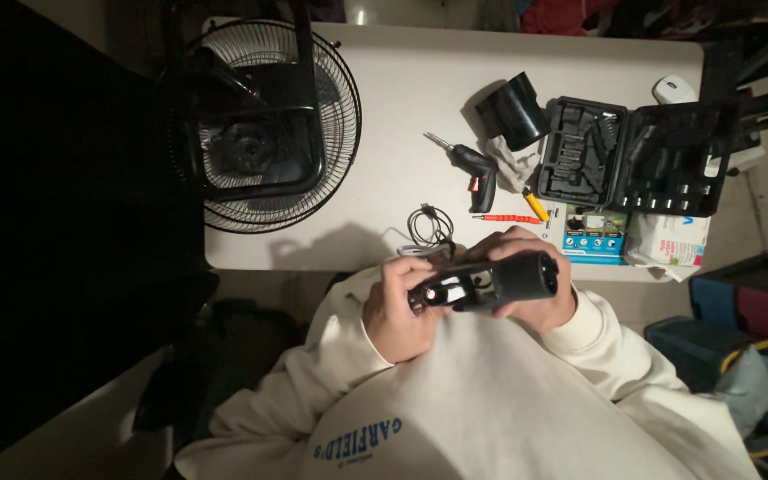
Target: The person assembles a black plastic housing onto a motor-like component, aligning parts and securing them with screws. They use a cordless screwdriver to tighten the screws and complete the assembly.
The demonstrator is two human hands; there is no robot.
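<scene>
Gripping black motor housing point(491, 283) with both hands: left hand point(402, 307) fingers wrapped around near end, right hand point(535, 284) fingers curled over far end, long axis running crosswise between your palms.

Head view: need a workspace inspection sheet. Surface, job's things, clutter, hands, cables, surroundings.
Surface: white table, dimly lit.
Job's things: black device, cylinder-ended, held over the lap.
Clutter: black fan lying flat; cordless screwdriver; open black tool case; red screwdriver; yellow tool; wipes pack; white mouse.
Hands: left hand in a grip on the device's narrow end; right hand around its wide end.
Cables: black coiled cable at table edge.
Surroundings: coloured bins on the person's right; dark floor.
</scene>
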